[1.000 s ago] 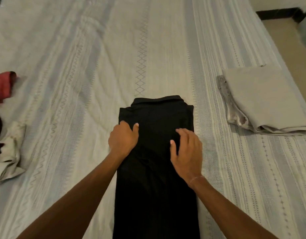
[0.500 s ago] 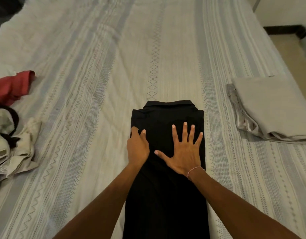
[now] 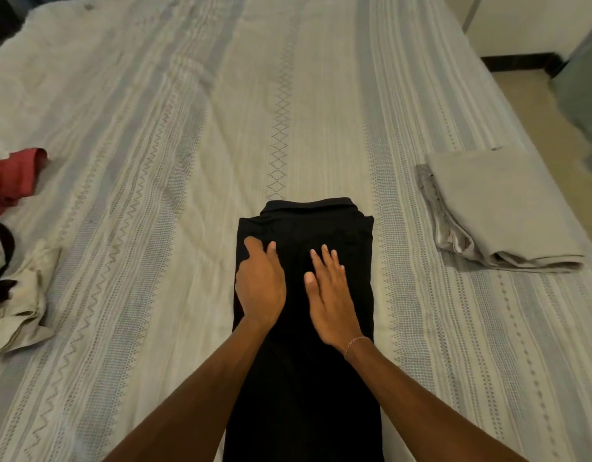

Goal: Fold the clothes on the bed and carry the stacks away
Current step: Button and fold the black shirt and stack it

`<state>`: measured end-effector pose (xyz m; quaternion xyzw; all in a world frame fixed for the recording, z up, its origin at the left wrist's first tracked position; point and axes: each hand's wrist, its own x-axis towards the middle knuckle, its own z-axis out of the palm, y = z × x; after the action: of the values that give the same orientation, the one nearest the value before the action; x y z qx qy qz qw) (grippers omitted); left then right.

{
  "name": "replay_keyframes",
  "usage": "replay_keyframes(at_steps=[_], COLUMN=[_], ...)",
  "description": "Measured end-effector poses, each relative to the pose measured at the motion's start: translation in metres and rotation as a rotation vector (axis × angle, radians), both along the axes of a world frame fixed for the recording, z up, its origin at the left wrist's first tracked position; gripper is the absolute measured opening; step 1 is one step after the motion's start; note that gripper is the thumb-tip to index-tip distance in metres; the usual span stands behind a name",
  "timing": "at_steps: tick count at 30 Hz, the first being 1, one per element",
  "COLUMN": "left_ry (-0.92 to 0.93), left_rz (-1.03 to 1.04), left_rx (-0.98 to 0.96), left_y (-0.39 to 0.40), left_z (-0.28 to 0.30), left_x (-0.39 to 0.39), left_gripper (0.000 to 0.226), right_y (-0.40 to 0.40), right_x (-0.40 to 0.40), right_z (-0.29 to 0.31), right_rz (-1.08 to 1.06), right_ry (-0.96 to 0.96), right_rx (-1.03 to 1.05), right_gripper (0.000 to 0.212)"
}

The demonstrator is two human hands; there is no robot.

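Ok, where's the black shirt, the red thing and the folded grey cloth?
black shirt (image 3: 351,228): head view, upper right part by the collar.
red garment (image 3: 11,178): head view, its middle.
folded grey cloth (image 3: 501,201): head view, flat top.

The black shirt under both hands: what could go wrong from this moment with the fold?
1. The black shirt is folded into a narrow strip; if the left hand and right hand lift off, its tucked sides may spring open.
2. Its near end runs out of view toward the bed's edge, so it might slide down.
3. The folded beige cloth lies close to the bed's right edge; a tug on the bedsheet could tip it off.
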<state>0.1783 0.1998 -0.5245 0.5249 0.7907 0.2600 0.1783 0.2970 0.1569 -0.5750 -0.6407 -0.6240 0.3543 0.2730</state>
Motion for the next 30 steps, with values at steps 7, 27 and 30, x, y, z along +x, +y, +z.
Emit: replay_keyframes(at_steps=[7,27,30], left_ry=[-0.32,0.647,0.656], left_rz=[-0.42,-0.89,-0.934], left_rx=[0.036,-0.145,-0.191], left_y=[-0.001,-0.032,-0.029], left_z=[-0.001,-0.077,-0.067], left_x=[0.053,0.038,0.036], left_gripper=[0.037,0.064,0.062], right_y=[-0.009,-0.011,-0.014], right_x=[0.043,0.059,0.059], right_z=[0.027,-0.043,-0.036], right_rz=[-0.348,0.05,0.07], right_ry=[0.844,-0.612,-0.587], right_rx=[-0.263,0.054,0.032], right_gripper=[0.036,0.06,0.063])
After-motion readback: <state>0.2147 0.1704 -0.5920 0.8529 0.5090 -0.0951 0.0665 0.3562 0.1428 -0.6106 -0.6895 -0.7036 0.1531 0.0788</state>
